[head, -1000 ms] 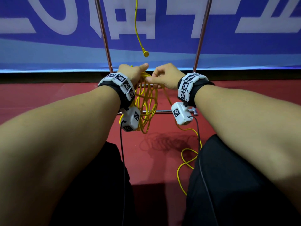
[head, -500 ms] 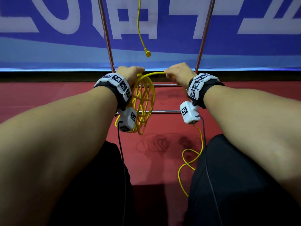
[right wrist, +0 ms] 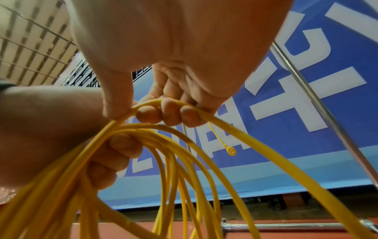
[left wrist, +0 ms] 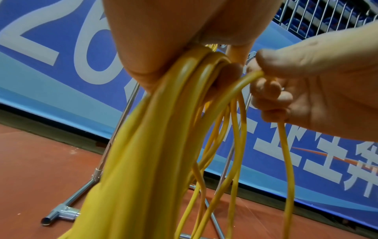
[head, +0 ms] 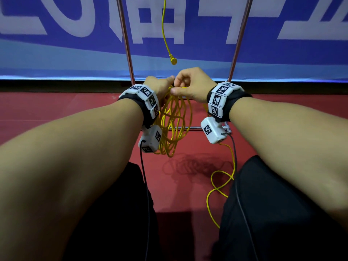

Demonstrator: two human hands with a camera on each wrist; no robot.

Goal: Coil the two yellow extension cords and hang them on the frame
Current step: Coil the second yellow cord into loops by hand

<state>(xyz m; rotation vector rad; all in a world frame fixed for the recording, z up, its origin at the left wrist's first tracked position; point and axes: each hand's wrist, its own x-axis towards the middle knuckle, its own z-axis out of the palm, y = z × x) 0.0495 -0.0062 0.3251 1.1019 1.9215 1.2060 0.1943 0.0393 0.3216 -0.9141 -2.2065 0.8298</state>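
Yellow cord (head: pixel 174 119) in both clenched hands

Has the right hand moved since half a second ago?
Yes. The right hand has swung left, away from the frame's right pole, to meet the left hand.

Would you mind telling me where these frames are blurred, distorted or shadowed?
Head view: sharp but wide-angle, the frame poles splaying outward, and the coil casts a looped shadow on the red floor. Left wrist view: the nearest strands are a soft, out-of-focus yellow mass. Right wrist view: the right hand fills the top, and the lower-left strands are blurred.
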